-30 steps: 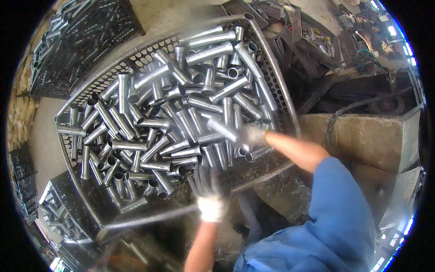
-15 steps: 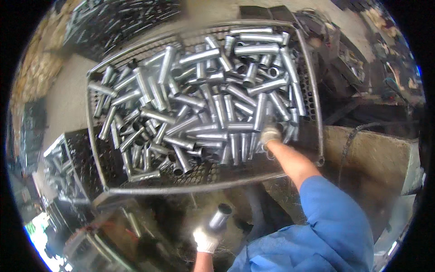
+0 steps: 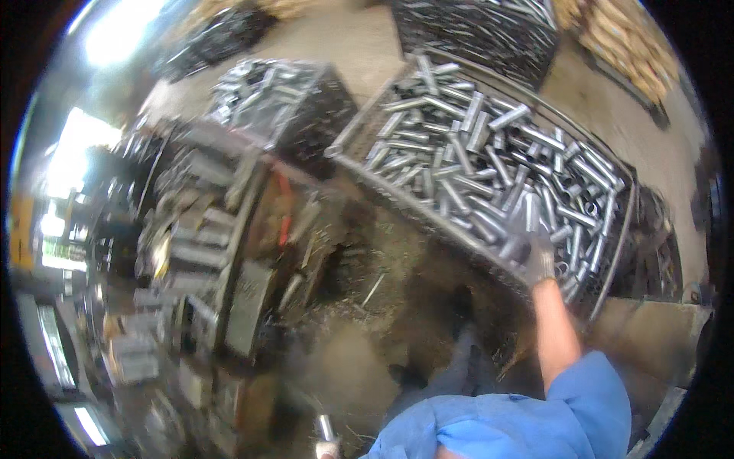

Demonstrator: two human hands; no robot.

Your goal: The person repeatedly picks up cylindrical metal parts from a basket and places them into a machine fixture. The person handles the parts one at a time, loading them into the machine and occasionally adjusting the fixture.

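My left hand (image 3: 327, 450) is at the lower edge, only partly in view, closed around a short shiny metal tube (image 3: 326, 427) that points up. My right hand (image 3: 540, 260), in a pale glove, reaches over the near side of a wire-mesh crate (image 3: 459, 222) heaped with similar tubes. Blur smears its fingers. A bright metal tube (image 3: 531, 210) stands out just beyond them, and I cannot tell whether the hand grips it.
A smaller bin (image 3: 325, 107) piled with metal parts stands left of the crate. Behind is a large dark bin (image 3: 482, 38) of tubes. A cluttered bench or machine (image 3: 206, 245) is at left. Stacked sacks (image 3: 623, 46) lie at the far right.
The view has swung left, so the crate now sits at the right and the bench shows. My left hand with its tube has dropped to the lower edge. My right hand remains at the crate.
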